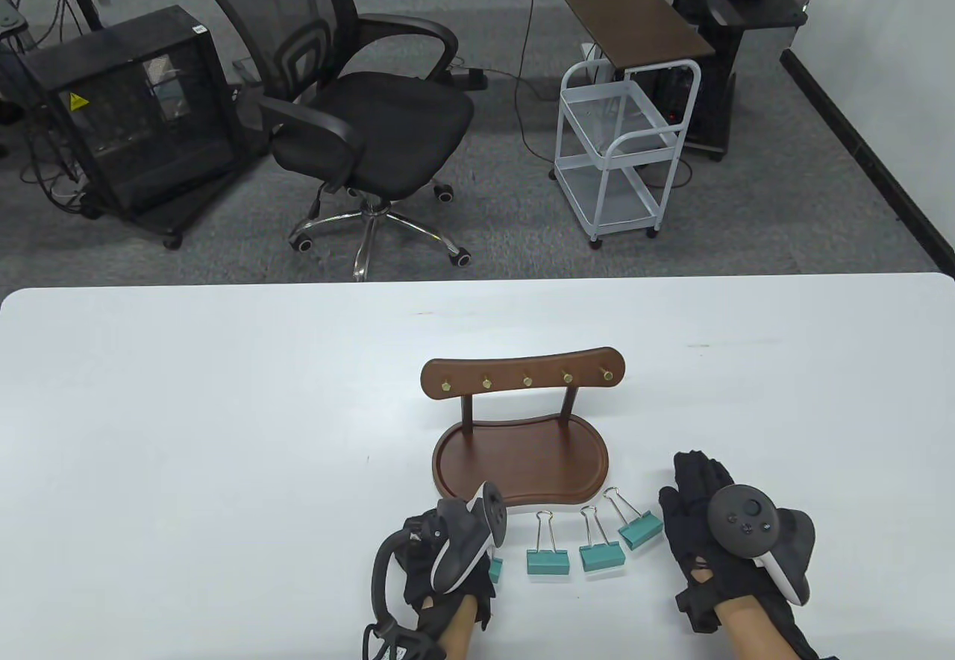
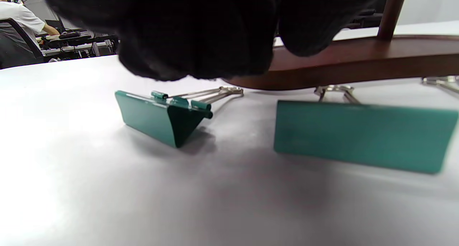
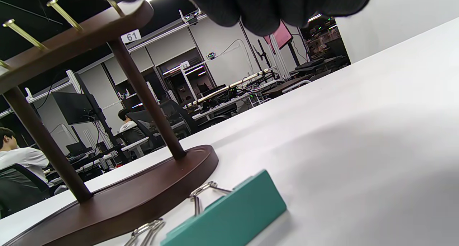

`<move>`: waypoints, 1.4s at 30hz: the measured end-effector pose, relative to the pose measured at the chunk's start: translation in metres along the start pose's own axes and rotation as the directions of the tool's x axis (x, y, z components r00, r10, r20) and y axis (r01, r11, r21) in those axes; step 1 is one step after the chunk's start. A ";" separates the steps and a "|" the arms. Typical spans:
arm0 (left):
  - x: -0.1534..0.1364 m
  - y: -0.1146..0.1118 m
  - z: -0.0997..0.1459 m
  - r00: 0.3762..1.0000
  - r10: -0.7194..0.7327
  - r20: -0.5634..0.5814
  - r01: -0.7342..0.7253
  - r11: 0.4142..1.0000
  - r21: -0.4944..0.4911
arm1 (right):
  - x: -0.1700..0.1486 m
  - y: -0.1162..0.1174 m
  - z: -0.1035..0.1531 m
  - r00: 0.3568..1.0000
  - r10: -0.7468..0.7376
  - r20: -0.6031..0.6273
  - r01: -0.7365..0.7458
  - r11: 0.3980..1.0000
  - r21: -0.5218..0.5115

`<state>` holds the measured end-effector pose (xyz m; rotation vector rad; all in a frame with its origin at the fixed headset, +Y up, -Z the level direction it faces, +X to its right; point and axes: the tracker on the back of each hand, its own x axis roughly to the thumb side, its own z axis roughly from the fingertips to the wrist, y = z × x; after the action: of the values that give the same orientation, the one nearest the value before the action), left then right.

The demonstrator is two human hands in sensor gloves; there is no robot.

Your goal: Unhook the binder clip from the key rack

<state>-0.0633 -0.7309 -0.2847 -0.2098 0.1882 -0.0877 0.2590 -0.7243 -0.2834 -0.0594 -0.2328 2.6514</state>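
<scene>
Binder clips: teal, silver wire handles, lay in a row on the table before the key rack.
Left hand: hovered over the leftmost clip, grip unclear.
Right hand: lay flat, fingers together.

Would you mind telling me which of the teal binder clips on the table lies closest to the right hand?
The rightmost binder clip, angled beside the right hand. The other clips sit further left, towards the left hand.
</scene>
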 end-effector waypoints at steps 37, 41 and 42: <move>-0.009 0.019 0.021 0.857 0.365 0.363 -0.447 0.877 0.174 | 0.068 0.033 0.011 0.987 0.036 0.155 -0.027 0.998 -0.060; -0.006 0.019 0.021 0.857 0.359 0.368 -0.444 0.878 0.177 | 0.063 0.034 0.011 0.990 0.014 0.138 -0.006 0.999 -0.054; -0.005 0.019 0.021 0.858 0.357 0.370 -0.442 0.880 0.175 | 0.063 0.034 0.011 0.990 0.013 0.137 -0.006 0.999 -0.053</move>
<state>-0.0630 -0.7076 -0.2678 0.0784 -0.1168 0.3431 0.1868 -0.7261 -0.2781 0.1061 -0.3486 2.6617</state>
